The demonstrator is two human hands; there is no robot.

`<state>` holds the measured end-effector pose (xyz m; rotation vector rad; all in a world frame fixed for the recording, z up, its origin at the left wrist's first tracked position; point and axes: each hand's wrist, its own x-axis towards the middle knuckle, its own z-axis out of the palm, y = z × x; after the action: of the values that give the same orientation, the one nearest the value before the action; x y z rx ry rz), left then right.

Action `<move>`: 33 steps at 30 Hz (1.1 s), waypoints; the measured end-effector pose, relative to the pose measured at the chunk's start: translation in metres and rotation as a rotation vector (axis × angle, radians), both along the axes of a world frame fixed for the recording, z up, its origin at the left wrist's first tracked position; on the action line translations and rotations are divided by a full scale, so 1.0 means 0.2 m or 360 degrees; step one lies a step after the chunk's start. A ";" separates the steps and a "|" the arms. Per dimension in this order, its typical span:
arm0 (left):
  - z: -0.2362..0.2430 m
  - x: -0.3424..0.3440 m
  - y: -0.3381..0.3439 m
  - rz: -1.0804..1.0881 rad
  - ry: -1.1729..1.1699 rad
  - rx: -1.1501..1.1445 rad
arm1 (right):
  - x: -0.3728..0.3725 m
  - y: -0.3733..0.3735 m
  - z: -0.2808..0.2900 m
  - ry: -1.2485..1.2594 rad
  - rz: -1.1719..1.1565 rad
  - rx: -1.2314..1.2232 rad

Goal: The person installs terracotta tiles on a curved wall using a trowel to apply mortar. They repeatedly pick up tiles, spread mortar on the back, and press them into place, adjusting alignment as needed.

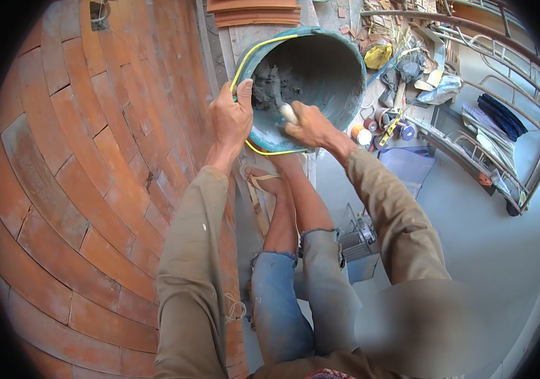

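Note:
A teal bucket (336, 76), tipped with its mouth toward me, holds grey mortar (270, 79) on the left of its inside. My left hand (232, 114) grips the bucket's left rim beside its yellow handle (265, 41). My right hand (308, 126) is closed on the pale grip of a tool (287, 112) whose head reaches into the mortar; its shape is hard to make out. My legs and a sandalled foot show below the bucket.
A terracotta brick wall or surface (74, 208) fills the left. Clay tiles (251, 11) lie beyond the bucket. Cans (361, 134), a yellow level (388, 131), bags (440, 88) and rubble crowd the right, alongside metal scaffold frames (522, 183). A grey floor (472, 246) lies lower down.

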<state>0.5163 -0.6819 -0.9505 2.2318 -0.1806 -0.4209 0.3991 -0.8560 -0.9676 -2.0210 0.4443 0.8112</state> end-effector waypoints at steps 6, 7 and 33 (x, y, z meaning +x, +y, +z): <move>-0.01 0.06 0.02 0.0083 0.0106 -0.0013 | -0.15 -0.08 0.32 -0.0210 0.0128 -0.0614; -0.01 0.07 0.01 0.0108 0.0134 -0.0007 | -0.15 -0.07 0.31 -0.0251 0.0219 -0.0760; 0.01 0.10 -0.03 -0.0065 0.0041 -0.0076 | 0.14 -0.33 0.32 0.0032 0.0468 -0.0874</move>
<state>0.5367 -0.6887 -0.9476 2.1781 -0.2207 -0.4627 0.4273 -0.9213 -0.9027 -2.6336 0.4174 0.9615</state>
